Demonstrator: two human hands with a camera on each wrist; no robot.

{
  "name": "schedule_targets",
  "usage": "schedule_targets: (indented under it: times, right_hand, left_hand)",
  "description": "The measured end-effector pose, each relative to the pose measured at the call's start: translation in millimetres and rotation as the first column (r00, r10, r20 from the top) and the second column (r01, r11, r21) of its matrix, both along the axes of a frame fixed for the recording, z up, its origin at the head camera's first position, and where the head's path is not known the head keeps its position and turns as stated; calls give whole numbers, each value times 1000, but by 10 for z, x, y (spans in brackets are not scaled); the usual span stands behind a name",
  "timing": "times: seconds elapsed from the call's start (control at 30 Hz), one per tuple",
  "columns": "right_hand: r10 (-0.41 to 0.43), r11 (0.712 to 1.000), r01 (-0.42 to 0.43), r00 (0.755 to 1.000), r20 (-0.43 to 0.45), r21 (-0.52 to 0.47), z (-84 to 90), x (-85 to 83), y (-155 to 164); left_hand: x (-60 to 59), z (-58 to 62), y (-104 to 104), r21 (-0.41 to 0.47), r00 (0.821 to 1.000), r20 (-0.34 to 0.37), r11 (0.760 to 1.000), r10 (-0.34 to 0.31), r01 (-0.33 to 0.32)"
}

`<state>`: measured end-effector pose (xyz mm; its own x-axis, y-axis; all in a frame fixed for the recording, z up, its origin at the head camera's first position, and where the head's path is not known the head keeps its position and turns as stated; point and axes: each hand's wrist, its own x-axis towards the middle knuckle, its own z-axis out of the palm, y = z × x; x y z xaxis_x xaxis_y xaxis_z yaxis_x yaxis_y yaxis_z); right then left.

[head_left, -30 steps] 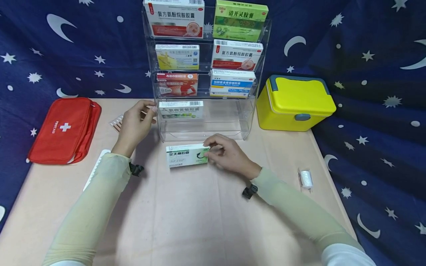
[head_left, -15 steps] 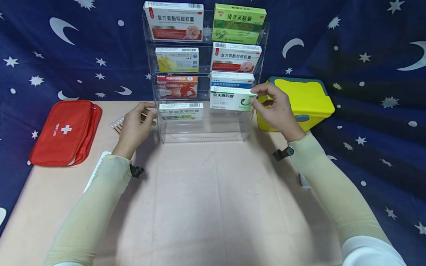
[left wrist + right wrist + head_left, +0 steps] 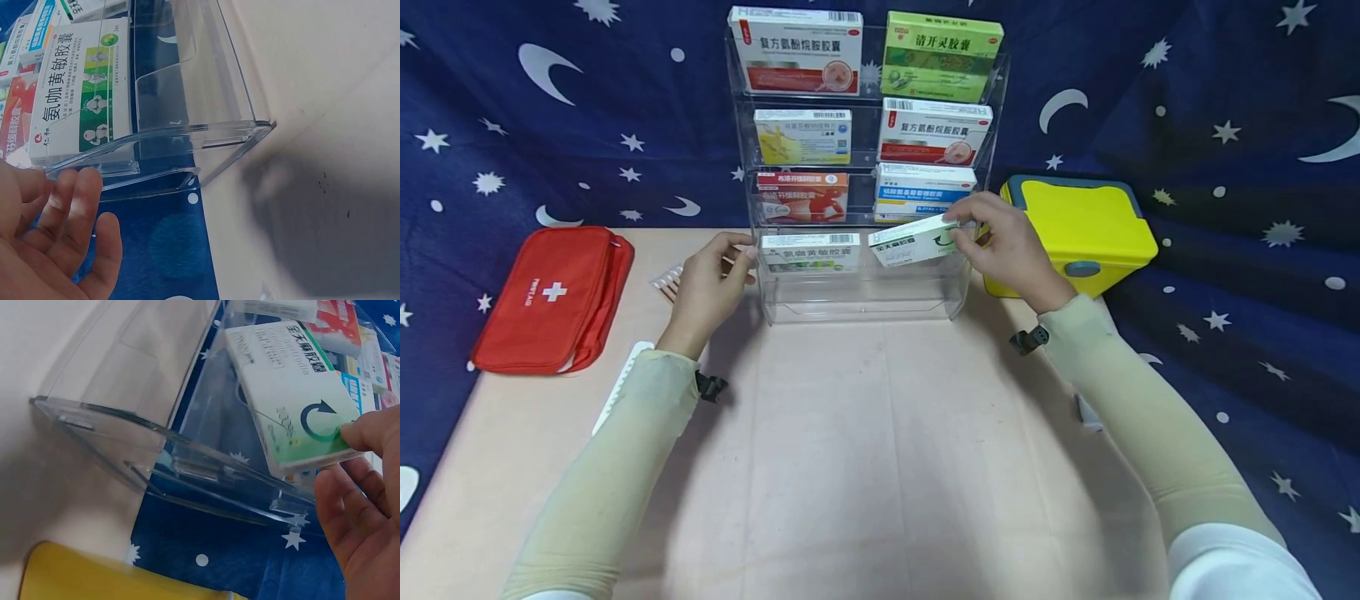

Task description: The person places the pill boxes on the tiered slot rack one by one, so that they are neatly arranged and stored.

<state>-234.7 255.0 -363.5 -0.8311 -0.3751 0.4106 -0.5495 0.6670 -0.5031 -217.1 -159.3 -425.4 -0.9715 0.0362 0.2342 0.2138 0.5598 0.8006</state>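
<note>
My right hand (image 3: 1011,246) pinches a white and green medicine box (image 3: 294,394) by its right end, thumb on the printed face. Tilted, the box overlaps the right half of the bottom tier of a clear acrylic display rack (image 3: 861,310). My left hand (image 3: 709,283) holds the rack's left side edge, its fingertips (image 3: 87,181) bent against the clear plastic. Beside the held box, in the left half of that tier, stands another white and green medicine box (image 3: 810,253). Just above the held box is a blue and white medicine box (image 3: 925,187).
Upper tiers carry several more boxes, including a red one (image 3: 802,200) and a green one (image 3: 942,54). Right of the rack stands a yellow case (image 3: 1075,229); a red first-aid pouch (image 3: 546,300) lies at left. A small wrapped roll (image 3: 1086,411) is partly behind the right sleeve.
My right hand has lifted the medicine box from the table in front of the rack, up and right, then lowered and tilted it at the bottom tier. The left hand stays at the rack's edge.
</note>
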Motion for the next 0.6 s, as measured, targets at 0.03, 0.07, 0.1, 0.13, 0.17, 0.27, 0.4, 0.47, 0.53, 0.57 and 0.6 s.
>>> schedule_targets:
  times: [0.03,0.07,0.1,0.13,0.17,0.27,0.4,0.47,0.53,0.57,0.6]
  right_hand:
    - [-1,1000,1,1000,-2,17,-5,7,-3]
    - [-6,999,6,1000,-5,33,-7,13,-5]
    - [-8,999,9,1000,-9,46,-7,18,-4]
    - [-12,998,12,1000,-14,59,-4,23,-3]
    - [-16,997,17,1000,-19,70,1,28,-3]
    - [-27,995,29,999,-21,100,23,42,-4]
    - [-54,989,55,998,-8,136,49,61,-2]
    - [-66,985,67,998,-10,158,53,68,0]
    - [-77,981,78,997,-10,176,47,70,2]
    - [-80,980,81,997,-11,181,40,70,3]
    - [-83,980,83,997,-11,182,33,70,3]
  left_hand:
    - [1,0,3,-2,1000,2,1000,1,-1]
    - [0,0,6,-2,1000,3,1000,1,-1]
    - [0,0,10,-3,1000,3,1000,1,-1]
    - [0,1,13,-6,1000,4,1000,3,-3]
    - [1,1,16,-8,1000,4,1000,4,-4]
    - [1,4,18,-13,1000,2,1000,7,-7]
    - [0,13,16,-10,1000,-4,1000,5,-5]
    - [-2,17,15,-7,1000,-6,1000,4,-4]
    - [-3,20,13,-5,1000,-6,1000,5,-5]
    - [-4,21,11,-4,1000,-5,1000,5,-5]
    - [-5,21,9,-4,1000,-3,1000,6,-6]
